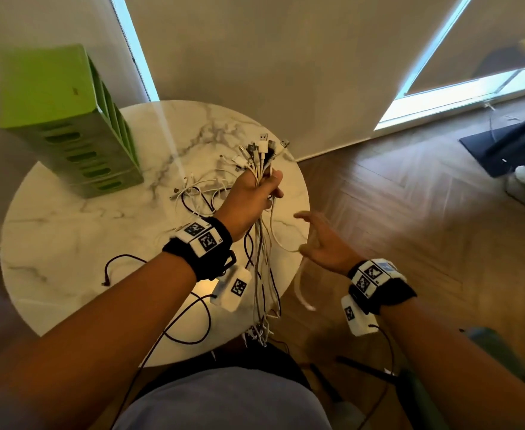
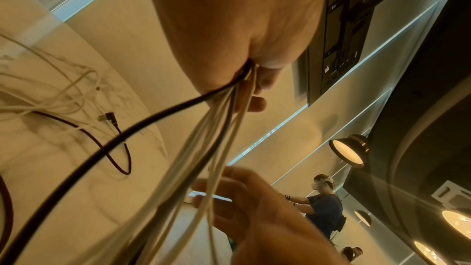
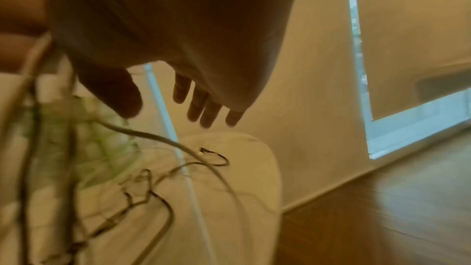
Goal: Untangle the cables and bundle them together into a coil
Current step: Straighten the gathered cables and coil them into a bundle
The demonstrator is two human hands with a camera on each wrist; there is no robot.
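Note:
My left hand (image 1: 256, 193) grips a bundle of white and dark cables (image 1: 262, 268) above the round marble table (image 1: 69, 243). Their plug ends (image 1: 261, 150) fan out above the fist, and the long strands hang down past the table's near edge. In the left wrist view the cable strands (image 2: 203, 142) run out from under the curled fingers (image 2: 257, 104). My right hand (image 1: 323, 243) hovers just right of the hanging strands, fingers spread, holding nothing; one white cable (image 1: 281, 240) loops toward its palm. The right wrist view shows the straight fingers (image 3: 203, 106) over the table.
More loose cables (image 1: 199, 190) lie tangled on the table beyond my left hand, and a dark red cable (image 1: 118, 265) curls at the near left. A green slotted box (image 1: 69, 119) stands at the back left. Wooden floor (image 1: 410, 197) lies right of the table.

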